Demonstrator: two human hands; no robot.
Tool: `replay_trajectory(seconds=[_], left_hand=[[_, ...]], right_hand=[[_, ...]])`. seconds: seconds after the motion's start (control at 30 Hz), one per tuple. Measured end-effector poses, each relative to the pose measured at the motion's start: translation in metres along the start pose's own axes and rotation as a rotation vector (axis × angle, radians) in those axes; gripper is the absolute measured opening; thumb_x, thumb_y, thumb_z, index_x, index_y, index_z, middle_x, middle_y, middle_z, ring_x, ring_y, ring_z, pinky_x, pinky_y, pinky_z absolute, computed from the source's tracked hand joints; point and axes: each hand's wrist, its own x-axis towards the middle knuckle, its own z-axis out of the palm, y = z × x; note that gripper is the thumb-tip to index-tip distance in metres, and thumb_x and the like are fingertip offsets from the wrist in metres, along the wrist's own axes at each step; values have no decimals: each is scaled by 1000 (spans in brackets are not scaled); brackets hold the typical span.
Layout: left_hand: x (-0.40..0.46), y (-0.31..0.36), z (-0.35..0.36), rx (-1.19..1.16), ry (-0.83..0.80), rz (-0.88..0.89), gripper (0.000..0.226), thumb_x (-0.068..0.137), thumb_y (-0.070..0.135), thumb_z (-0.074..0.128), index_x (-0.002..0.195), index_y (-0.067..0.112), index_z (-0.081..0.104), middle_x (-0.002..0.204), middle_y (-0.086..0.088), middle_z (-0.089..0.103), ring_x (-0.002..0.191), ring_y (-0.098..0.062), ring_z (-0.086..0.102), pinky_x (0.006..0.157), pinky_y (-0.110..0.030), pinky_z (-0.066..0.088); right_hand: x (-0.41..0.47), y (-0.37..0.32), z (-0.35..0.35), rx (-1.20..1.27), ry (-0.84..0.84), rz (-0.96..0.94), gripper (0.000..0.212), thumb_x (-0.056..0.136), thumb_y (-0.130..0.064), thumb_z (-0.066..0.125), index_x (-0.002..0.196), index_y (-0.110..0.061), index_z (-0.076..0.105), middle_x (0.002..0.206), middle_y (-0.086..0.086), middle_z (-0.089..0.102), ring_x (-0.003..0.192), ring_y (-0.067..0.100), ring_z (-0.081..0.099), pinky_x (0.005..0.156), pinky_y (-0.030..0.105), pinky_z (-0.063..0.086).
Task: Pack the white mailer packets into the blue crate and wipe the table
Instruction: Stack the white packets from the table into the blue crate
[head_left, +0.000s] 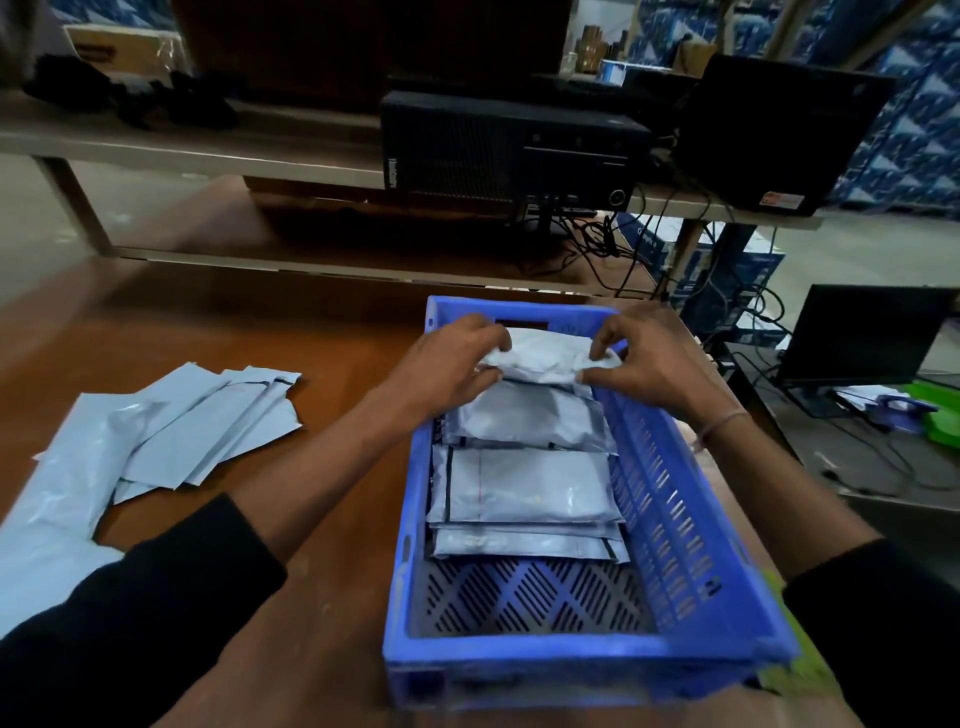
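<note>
While the glossy brown wooden table (322, 364) beside the slotted blue plastic crate (670, 514) bears loose flat mailers (171, 431), we should lay the crinkled white plastic packet (545, 356), pinched by left hand (441, 366) and right hand (654, 364), flat at the crate's far end.

I am noting the loose mailers (156, 436) running off the left edge, the crate's (571, 670) near wall blurring, and lower packets (524, 543) lying largely hidden under upper ones.
</note>
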Motion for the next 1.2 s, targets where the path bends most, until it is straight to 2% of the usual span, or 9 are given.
replay_trajectory(seconds=[0.13,0.23,0.43,0.53,0.67,0.87,1.03,1.13,1.2], left_hand=[[-18,9,12,10,-95,47,33,92,34,73,122,22,65,125,0,58,96,-22,65,71,-31,49],[-20,6,21,-20,-206,22,36,94,43,70,123,22,68,127,1,56,101,-20,65,81,-38,56],[-13,5,25,-18,-272,-35,45,93,25,74,135,14,65,135,-8,52,116,-28,60,97,-44,51],[-12,4,25,-27,-259,-41,59,90,28,76,145,17,56,131,-7,52,115,-28,58,96,-45,52],[-12,2,19,-33,-233,-68,67,89,40,76,148,21,51,132,-4,51,116,-22,56,91,-32,49],[-17,2,21,-122,-227,-222,84,76,50,85,148,27,49,143,-6,45,126,-23,50,104,-38,49],[-12,4,25,-190,-193,-315,68,73,46,89,133,25,63,125,-7,57,97,-23,66,90,-37,56],[-13,4,22,-202,-196,-329,66,73,44,89,132,26,64,128,-6,55,88,-18,66,79,-29,50],[-14,3,17,-204,-195,-323,67,75,45,88,134,27,62,133,-4,49,88,-16,67,82,-28,49]], right_hand=[[-12,16,33,34,-100,97,38,68,-28,88,92,-12,63,93,-2,61,87,15,53,68,24,35],[-17,26,62,4,-137,138,48,67,-28,86,103,-13,59,103,5,60,97,22,57,73,27,37],[-24,24,85,-123,-110,177,54,73,-33,80,119,-15,58,115,13,55,97,34,59,84,42,50],[-26,20,85,-109,-98,170,57,72,-33,79,122,-17,57,114,14,54,99,36,57,82,42,50],[-30,21,82,-72,-143,112,66,68,-37,82,126,-20,54,113,13,54,105,33,52,92,43,43],[-32,23,81,-86,-236,118,69,65,-41,76,122,-26,41,104,3,49,100,28,42,87,39,37],[-25,22,81,-29,-267,200,80,50,-52,69,121,-35,37,117,2,51,110,29,46,92,46,44],[-21,22,75,-27,-260,186,81,51,-50,72,123,-35,37,116,2,47,107,28,46,90,43,45],[-19,24,72,-19,-228,152,77,52,-48,74,121,-30,43,115,2,50,105,25,48,90,38,44]])
